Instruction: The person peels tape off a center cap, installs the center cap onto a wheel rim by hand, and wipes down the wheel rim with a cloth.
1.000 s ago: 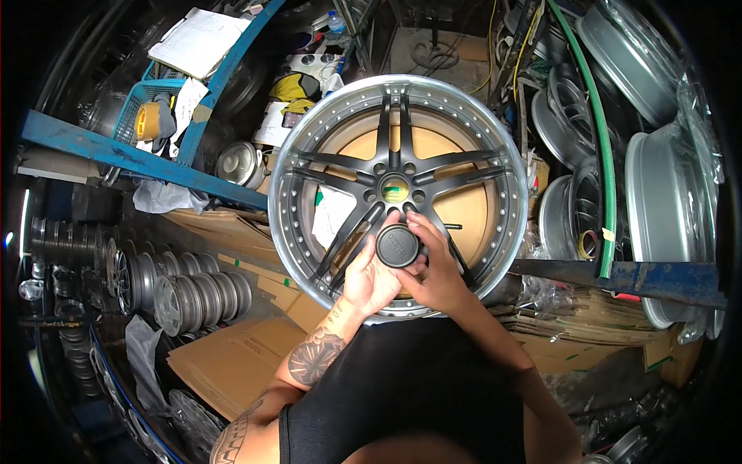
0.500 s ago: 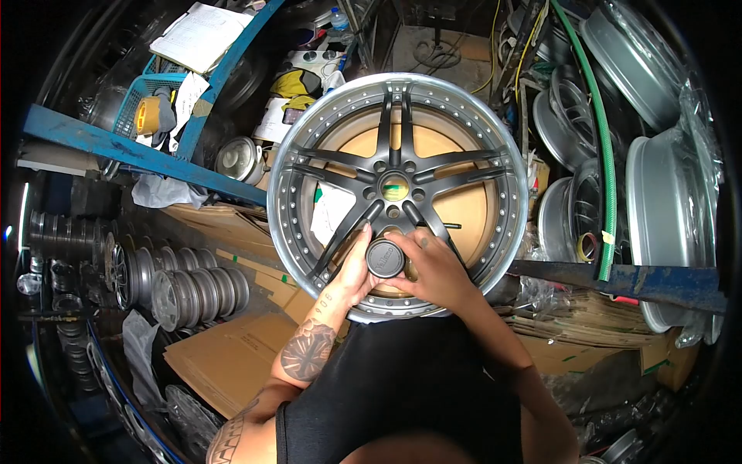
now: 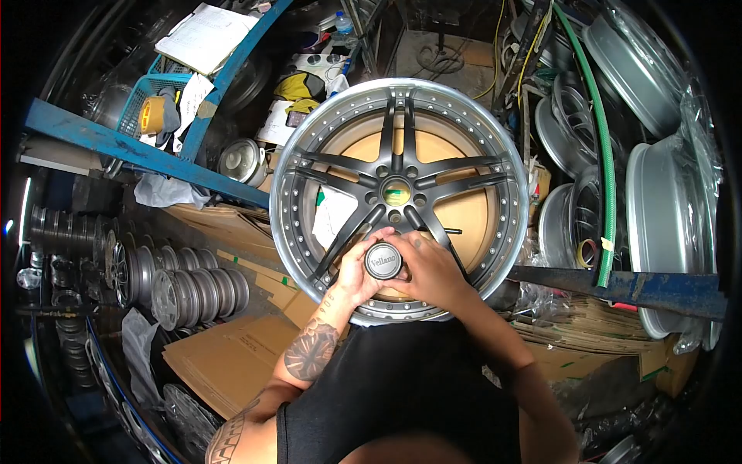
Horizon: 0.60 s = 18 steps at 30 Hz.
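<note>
A round dark centre cap (image 3: 383, 261) with a lettered face is held between both my hands, above the lower spokes of a wheel rim. My left hand (image 3: 356, 272) grips it from the left, and my right hand (image 3: 430, 269) wraps it from the right. Beneath lies the large wheel rim (image 3: 398, 147), dark grey with paired spokes, a ring of small bolts and a shiny outer lip. Its round hub hole (image 3: 396, 192) is open, just beyond my fingertips. A thin black stick-like piece (image 3: 452, 231) shows between the spokes at the right.
Cardboard (image 3: 232, 363) lies at lower left, near stacked wheels (image 3: 193, 298). A blue metal frame (image 3: 131, 139) bounds the left, with a teal basket (image 3: 139, 104). At right stand more rims (image 3: 668, 224) and a green hose (image 3: 604, 155).
The cap has tilted in my hands, so its lettered face catches the light and reads more clearly. My hands stay closed around it. The view has shifted slightly.
</note>
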{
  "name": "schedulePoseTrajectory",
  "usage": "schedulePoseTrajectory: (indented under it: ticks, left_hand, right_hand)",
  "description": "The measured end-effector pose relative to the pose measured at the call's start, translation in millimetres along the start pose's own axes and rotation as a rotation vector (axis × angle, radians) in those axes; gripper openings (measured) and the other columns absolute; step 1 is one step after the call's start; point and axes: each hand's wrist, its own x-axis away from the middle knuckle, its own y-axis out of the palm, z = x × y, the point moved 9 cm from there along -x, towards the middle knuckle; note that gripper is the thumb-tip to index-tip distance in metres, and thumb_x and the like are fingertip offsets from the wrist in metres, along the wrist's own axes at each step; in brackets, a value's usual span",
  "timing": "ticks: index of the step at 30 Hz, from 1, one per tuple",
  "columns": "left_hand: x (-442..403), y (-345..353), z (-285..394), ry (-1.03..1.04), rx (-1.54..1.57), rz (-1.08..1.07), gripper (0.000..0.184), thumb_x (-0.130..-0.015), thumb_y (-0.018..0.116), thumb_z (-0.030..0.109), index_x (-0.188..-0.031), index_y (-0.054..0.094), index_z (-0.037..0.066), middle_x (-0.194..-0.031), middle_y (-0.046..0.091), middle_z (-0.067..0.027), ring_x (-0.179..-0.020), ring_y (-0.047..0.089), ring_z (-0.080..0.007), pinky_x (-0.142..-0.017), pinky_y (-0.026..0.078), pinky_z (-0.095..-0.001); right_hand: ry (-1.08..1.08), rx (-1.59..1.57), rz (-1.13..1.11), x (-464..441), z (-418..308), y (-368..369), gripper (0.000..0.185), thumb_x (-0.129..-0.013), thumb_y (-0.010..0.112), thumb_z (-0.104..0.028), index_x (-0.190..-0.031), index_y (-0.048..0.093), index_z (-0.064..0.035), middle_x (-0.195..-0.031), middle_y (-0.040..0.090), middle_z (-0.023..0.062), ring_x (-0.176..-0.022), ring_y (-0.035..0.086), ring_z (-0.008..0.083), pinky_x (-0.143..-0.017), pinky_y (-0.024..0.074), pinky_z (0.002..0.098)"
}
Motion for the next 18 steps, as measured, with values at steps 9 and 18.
schedulePoseTrajectory:
  ticks: [9,18]
  left_hand:
    - [-23.1,-30.1,69.5,0.268,-0.544,0.312,0.051,-0.111,0.044,0.040,-0.147,0.041,0.006,-0.120,0.065,-0.0130,-0.102,0.070,-0.0219,-0.084,0.059,-0.0346]
    - [-55.6,-19.2,115.5,0.507,-1.517,0.418,0.053,-0.088,0.076,0.013,-0.139,0.060,0.010,-0.104,0.060,-0.0056,-0.080,0.057,-0.0121,-0.073,0.050,-0.0272]
  right_hand:
    - [0.059,-0.053,0.135,-53.6,51.9,-20.1,0.073,-0.068,0.093,-0.038,-0.126,0.059,-0.0083,-0.120,0.063,0.0153,-0.103,0.067,0.0344,-0.087,0.0557,0.0456]
    - [0.262,0.100,0.057,-96.6,114.3,8.1,0.073,-0.069,0.092,-0.036,-0.125,0.057,-0.0065,-0.126,0.061,0.0177,-0.114,0.065,0.0394,-0.093,0.0550,0.0498]
